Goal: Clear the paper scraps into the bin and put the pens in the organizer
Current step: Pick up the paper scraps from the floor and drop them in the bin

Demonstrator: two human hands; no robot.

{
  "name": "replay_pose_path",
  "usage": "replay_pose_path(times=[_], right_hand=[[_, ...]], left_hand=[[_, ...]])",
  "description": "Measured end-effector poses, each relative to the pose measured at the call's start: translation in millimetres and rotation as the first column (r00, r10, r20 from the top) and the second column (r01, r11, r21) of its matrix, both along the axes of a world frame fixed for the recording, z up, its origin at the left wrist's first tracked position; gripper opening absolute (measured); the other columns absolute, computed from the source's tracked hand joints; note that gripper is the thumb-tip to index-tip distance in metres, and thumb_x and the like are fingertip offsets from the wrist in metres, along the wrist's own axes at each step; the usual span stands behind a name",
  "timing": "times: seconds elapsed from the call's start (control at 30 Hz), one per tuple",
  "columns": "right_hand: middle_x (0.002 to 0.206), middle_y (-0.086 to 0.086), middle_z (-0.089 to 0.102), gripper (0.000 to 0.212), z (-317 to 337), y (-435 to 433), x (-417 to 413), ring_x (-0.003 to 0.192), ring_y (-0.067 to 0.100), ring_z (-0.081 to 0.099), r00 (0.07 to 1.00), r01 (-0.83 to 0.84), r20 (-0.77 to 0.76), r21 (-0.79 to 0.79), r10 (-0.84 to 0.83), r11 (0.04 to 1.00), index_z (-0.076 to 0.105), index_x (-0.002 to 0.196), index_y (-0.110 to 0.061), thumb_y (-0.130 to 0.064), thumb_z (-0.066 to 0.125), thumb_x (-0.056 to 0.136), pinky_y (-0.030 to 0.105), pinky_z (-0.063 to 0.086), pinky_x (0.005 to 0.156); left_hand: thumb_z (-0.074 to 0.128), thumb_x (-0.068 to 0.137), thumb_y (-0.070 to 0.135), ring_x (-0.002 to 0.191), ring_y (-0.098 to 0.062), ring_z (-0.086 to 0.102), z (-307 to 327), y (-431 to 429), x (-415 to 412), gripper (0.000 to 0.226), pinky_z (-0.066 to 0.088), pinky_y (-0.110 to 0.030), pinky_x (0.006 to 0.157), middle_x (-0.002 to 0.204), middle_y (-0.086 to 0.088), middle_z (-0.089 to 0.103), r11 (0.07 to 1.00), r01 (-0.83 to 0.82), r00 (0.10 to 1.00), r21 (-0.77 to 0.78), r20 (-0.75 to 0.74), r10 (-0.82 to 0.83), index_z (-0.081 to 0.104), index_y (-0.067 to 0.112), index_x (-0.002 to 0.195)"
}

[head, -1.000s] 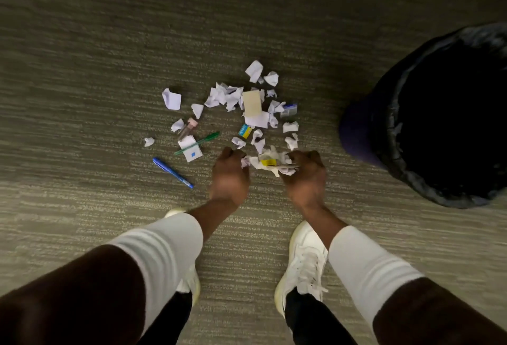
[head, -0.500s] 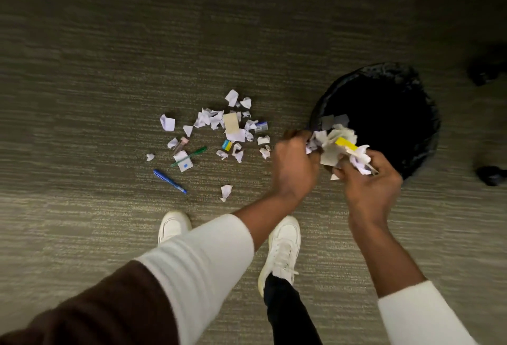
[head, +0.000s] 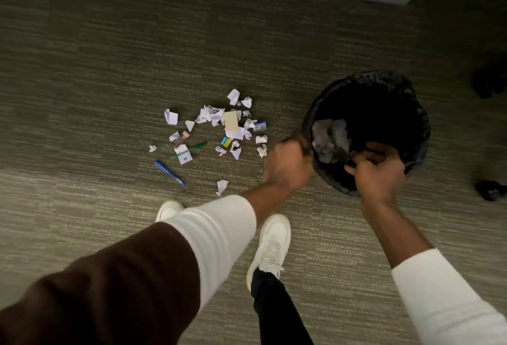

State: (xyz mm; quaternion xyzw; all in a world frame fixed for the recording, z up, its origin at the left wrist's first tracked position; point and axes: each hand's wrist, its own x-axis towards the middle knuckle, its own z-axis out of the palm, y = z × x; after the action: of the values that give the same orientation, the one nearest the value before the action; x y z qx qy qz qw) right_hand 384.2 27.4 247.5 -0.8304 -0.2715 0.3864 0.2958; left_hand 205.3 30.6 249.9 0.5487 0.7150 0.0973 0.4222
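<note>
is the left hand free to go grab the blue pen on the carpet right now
Probably yes. The left hand sits at the bin rim and looks empty, though blurred. The blue pen lies alone on open carpet to its left, nothing over it; it would take a bend and reach.

Two pens, one blue and one green; one bin; two hands; two white shoes; roughly twenty loose paper scraps on carpet.

The bin stands on the carpet, right of the scraps. Two pens lie among and left of the scraps. Both hands hang over the bin's near rim.
</note>
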Motion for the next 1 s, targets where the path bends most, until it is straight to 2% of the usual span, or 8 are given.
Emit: replay_pose_path(times=[0.03,0.17,0.27,0.33,0.5,0.67,0.8,1.0], right_hand=[[0.094,-0.004,0.076,0.026,3,-2,-5,0.077,0.010,0.079,0.999,-0.031,-0.007,0.028,0.031,0.999,0.066,0.092,-0.039,-0.029,0.077,0.072,0.044,0.068,0.072],[0.087,-0.004,0.076,0.026,4,-17,-37,0.081,0.015,0.078,0.979,-0.206,0.018,0.080,0.205,0.975,0.069,0.097,-0.035,-0.011,0.072,0.087,0.048,0.068,0.067],[0.091,0.000,0.076,0.019,-8,-32,-67,0.083,0.022,0.076,0.945,-0.328,0.012,0.068,0.328,0.942,0.070,0.106,-0.021,-0.011,0.074,0.091,0.055,0.065,0.074],[0.089,-0.002,0.076,0.019,-16,-38,-89,0.081,0.021,0.075,0.918,-0.397,0.006,0.043,0.397,0.917,0.069,0.107,-0.020,-0.015,0.076,0.090,0.056,0.064,0.073],[0.084,-0.009,0.074,0.026,-36,-43,-144,0.074,0.014,0.074,0.814,-0.576,0.037,-0.064,0.579,0.815,0.065,0.106,-0.022,-0.020,0.082,0.086,0.051,0.065,0.069],[0.085,-0.004,0.073,0.033,-55,-46,-181,0.083,0.022,0.074,0.734,-0.639,0.092,-0.244,0.673,0.730,0.062,0.109,-0.025,-0.026,0.084,0.085,0.044,0.062,0.083],[0.098,0.005,0.073,0.054,-66,-46,-214,0.100,0.030,0.072,0.677,-0.647,0.053,-0.433,0.734,0.628,0.058,0.127,-0.016,-0.036,0.085,0.084,0.037,0.058,0.086],[0.135,0.016,0.061,0.082,-90,-40,-254,0.119,0.037,0.065,0.527,-0.678,0.059,-0.573,0.848,0.461,0.042,0.143,-0.020,-0.059,0.079,0.083,0.039,0.054,0.089]], left_hand=[[0.068,0.098,0.020,0.089,-0.028,0.076,-5,-6,-8,0.013,0.066,-0.043,0.081,0.098,-0.006,0.079,1.000,-0.008,1.000,-0.027,-0.013,0.007,0.071,0.015,0.109],[0.068,0.096,0.022,0.090,-0.026,0.076,-26,-38,-49,0.006,0.061,-0.037,0.078,0.097,-0.002,0.080,0.994,-0.013,0.998,-0.110,-0.062,0.006,0.073,0.022,0.100],[0.062,0.096,0.025,0.093,-0.033,0.074,-42,-63,-87,0.007,0.056,-0.038,0.073,0.099,-0.007,0.078,0.978,0.008,0.991,-0.208,-0.129,-0.035,0.068,0.021,0.097],[0.061,0.096,0.026,0.098,-0.036,0.072,-51,-71,-112,0.010,0.050,-0.037,0.071,0.104,-0.011,0.076,0.959,0.025,0.986,-0.282,-0.153,-0.071,0.066,0.018,0.099],[0.061,0.096,0.032,0.114,-0.039,0.069,-66,-81,-175,0.029,0.059,-0.045,0.088,0.122,-0.016,0.072,0.905,0.067,0.976,-0.420,-0.159,-0.146,0.068,0.011,0.114],[0.061,0.096,0.035,0.119,-0.041,0.067,-75,-74,-235,0.031,0.058,-0.047,0.092,0.125,-0.019,0.071,0.890,0.147,0.958,-0.431,-0.164,-0.237,0.068,0.009,0.111],[0.064,0.095,0.035,0.114,-0.041,0.069,-83,-64,-284,0.032,0.056,-0.042,0.083,0.120,-0.021,0.071,0.874,0.222,0.933,-0.431,-0.167,-0.320,0.069,0.005,0.106],[0.064,0.094,0.035,0.113,-0.038,0.069,-102,-45,-329,0.035,0.060,-0.042,0.089,0.121,-0.020,0.071,0.880,0.272,0.884,-0.390,-0.261,-0.389,0.070,0.007,0.115]])
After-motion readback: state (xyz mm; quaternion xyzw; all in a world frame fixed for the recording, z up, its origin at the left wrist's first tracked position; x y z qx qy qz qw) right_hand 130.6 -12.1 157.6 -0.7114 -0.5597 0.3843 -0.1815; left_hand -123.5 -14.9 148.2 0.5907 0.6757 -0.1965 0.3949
